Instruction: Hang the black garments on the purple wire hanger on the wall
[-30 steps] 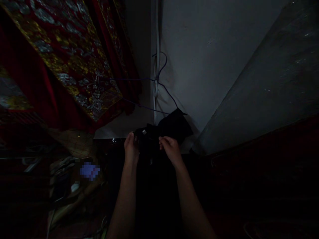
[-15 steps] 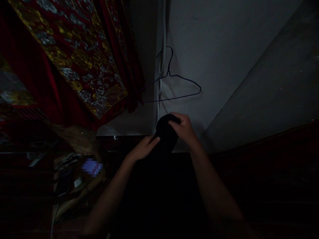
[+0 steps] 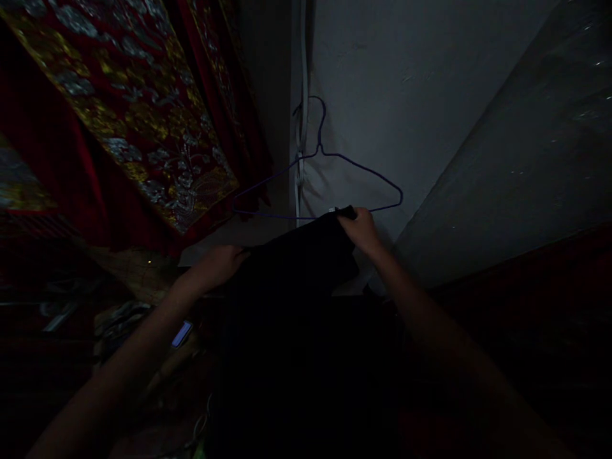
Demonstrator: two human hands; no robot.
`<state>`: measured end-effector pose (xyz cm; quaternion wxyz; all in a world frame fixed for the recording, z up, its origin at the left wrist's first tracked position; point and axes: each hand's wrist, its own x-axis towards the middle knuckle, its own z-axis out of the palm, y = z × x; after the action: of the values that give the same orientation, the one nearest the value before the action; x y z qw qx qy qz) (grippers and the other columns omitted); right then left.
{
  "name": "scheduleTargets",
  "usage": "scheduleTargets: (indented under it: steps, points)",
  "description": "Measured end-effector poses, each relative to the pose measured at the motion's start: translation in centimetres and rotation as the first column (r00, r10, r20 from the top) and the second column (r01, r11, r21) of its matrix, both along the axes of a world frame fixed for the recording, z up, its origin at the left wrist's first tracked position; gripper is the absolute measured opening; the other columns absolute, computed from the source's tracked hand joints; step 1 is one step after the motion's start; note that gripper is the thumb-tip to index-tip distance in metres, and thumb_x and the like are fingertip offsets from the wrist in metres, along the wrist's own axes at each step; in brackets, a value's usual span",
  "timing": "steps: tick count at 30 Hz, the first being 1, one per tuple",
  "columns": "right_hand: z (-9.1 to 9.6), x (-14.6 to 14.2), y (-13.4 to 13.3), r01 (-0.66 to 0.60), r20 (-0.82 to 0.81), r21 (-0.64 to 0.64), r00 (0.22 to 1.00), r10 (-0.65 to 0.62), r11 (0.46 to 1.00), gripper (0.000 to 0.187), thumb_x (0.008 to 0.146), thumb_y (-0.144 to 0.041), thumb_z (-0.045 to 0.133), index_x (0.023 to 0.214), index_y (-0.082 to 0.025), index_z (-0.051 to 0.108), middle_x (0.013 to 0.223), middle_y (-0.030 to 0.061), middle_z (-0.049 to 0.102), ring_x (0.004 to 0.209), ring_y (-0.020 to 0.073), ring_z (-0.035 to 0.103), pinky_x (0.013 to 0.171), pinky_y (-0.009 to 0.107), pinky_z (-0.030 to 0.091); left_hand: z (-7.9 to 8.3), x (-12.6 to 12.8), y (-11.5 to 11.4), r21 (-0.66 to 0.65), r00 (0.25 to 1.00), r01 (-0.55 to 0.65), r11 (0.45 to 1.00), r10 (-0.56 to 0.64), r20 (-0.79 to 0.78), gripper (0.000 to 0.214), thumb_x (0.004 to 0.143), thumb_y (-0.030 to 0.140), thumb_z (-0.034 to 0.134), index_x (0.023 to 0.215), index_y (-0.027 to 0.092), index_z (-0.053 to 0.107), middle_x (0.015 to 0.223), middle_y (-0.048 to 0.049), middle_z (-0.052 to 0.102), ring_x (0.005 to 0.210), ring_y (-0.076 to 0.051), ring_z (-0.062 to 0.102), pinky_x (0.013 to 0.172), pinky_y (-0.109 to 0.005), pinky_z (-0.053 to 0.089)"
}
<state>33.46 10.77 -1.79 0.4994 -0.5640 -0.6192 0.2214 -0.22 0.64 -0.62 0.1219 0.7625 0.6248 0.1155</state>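
A black garment (image 3: 296,268) hangs stretched between my two hands; its exact kind is lost in the dark. My left hand (image 3: 222,262) is closed on its upper left corner. At the upper right corner, my right hand (image 3: 361,229) pinches the edge, and a small pale tag shows beside it. Just behind and above is a thin dark blue wire hanger (image 3: 354,160), hooked on a white cable against the wall. The garment's top edge covers part of the hanger's bottom bar.
Red cloth (image 3: 157,121) with gold and silver embroidery hangs at upper left. The white cable (image 3: 303,64) runs down the grey wall (image 3: 406,83). A lit phone-like screen (image 3: 182,334) lies at lower left among dim clutter. A slanted grey surface (image 3: 516,146) stands at right.
My hands have moved apart, spreading the bunched black garment wide. My left hand went left and my right hand rose slightly. More of the hanger's left side shows now.
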Motion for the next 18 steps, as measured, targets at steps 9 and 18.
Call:
scheduleTargets:
  steps: [9, 18]
  points:
    - [1.1, 0.1, -2.4, -0.047, -0.12, 0.003, 0.992, 0.047, 0.999, 0.03, 0.074, -0.042, 0.067, 0.059, -0.019, 0.056, 0.056, 0.0003, 0.055, 0.056, 0.0165, 0.054, 0.053, 0.029, 0.04, 8.3, 2.9, 4.5, 0.622, 0.971, 0.041, 0.782, -0.179, 0.16, 0.02, 0.087, 0.025, 0.053, 0.103, 0.016, 0.063, 0.111, -0.0102, 0.066, 0.105, -0.025, 0.062, 0.098, -0.041, 0.048]
    - [2.2, 3.5, -3.6, 0.078, -0.183, 0.42, 0.983, 0.0, 0.904, 0.055, 0.075, -0.03, 0.067, 0.129, -0.019, 0.063, 0.138, 0.0131, 0.061, 0.123, 0.026, 0.061, 0.105, 0.044, 0.048, 8.6, 3.5, 7.8, 0.587, 0.958, 0.125, 0.8, -0.251, 0.138, 0.032, 0.092, 0.018, 0.041, 0.108, 0.016, 0.068, 0.099, -0.0092, 0.071, 0.095, -0.024, 0.065, 0.092, -0.038, 0.051]
